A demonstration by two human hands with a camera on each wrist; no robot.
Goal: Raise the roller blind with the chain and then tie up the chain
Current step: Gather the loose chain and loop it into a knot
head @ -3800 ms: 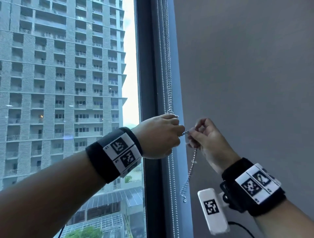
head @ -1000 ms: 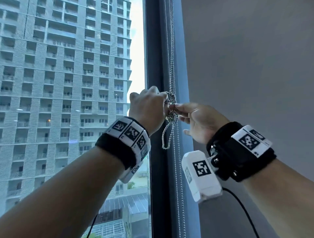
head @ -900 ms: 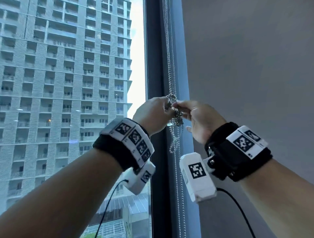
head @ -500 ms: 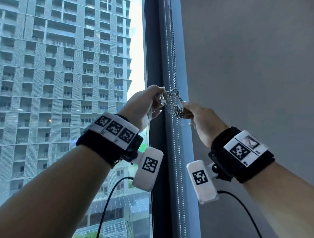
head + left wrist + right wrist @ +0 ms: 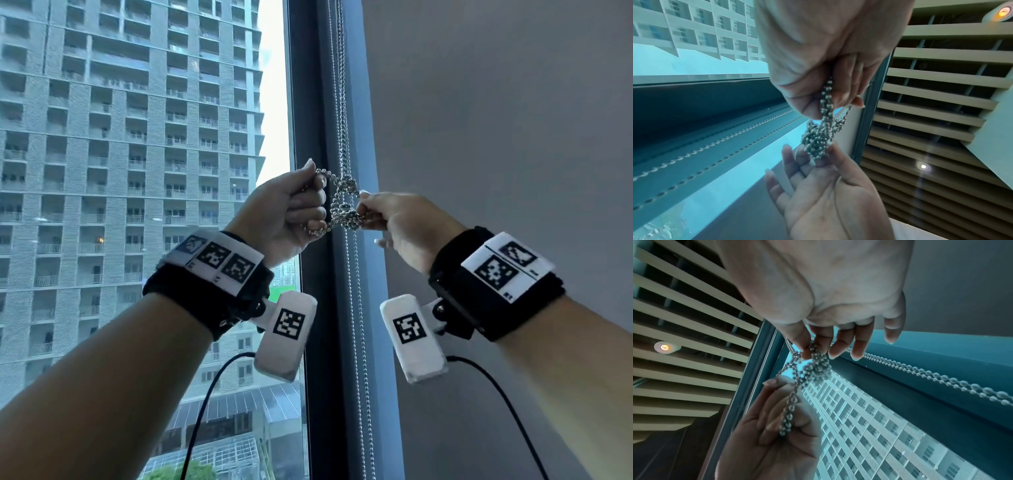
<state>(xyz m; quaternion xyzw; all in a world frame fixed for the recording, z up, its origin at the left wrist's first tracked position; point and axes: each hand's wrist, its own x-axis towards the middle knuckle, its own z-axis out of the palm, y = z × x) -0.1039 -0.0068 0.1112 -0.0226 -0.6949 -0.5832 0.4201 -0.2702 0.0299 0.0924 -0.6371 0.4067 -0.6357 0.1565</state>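
1. While the left hand (image 5: 291, 212) has its fingers curled round a doubled strand of the silver metal bead chain (image 5: 342, 202) and the right hand (image 5: 400, 226) pinches the bunched knot between thumb and forefinger with its other fingers spread loose, the knot sits between them in front of the dark window frame (image 5: 315, 342), at about 12 o'clock from both wrists. It looks bulky and uneven — so a hard pull apart may jam the beads into a tangle instead of seating a neat tie.

2. If the right hand's pinch is light, smooth round beads could slide out of it; the coils would then loosen and the gathered length drop back down along the frame.

3. Because two straight runs of the same chain hang just behind the knot, toward 6 o'clock, a sideways tug from the left hand could drag on them. That might turn the blind's roller and shift the blind — it is not in view, so its height cannot be told.

4. Should the strand in the left hand be let go before the knot bites, its own weight may unwind the last wrap.

5. Pulling outward from the grey wall (image 5: 496, 137) could strain the chain's top fitting, which is out of view.
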